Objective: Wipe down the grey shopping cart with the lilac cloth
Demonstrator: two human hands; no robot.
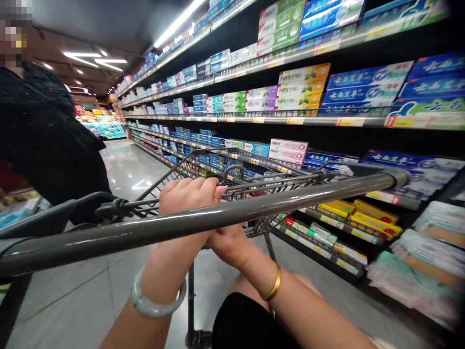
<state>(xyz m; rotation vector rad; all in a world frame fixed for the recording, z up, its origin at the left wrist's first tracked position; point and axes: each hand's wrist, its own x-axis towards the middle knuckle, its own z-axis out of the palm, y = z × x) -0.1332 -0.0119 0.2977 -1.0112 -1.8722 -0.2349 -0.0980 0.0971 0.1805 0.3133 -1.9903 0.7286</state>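
- The step in hand looks like pushing a shopping cart (232, 184) along a supermarket aisle; its grey handle bar (203, 220) runs across the middle of the frame, tilted up to the right.
- The left hand (191, 194), centre of the frame, lies over the top of the bar with its fingers (203, 186) curled forward and down, grasping it. A pale bangle (156, 305) sits on that wrist.
- The right hand (228, 245) sits just below and behind the bar, right of centre; its fingers are hidden by the bar, so it cannot be told whether they clench it. A gold bracelet (273, 286) circles that wrist.
- The wire basket stands ahead of the hands, and nothing can be made out inside it.
- Shelves of toothpaste boxes (301, 87) fill the right side, close beside the cart.
- Another person in dark clothes (47, 135) stands at the left edge, near the cart's left front.
- As a judgement, the next push calls for a steady hold and a line between the shelves and that person.
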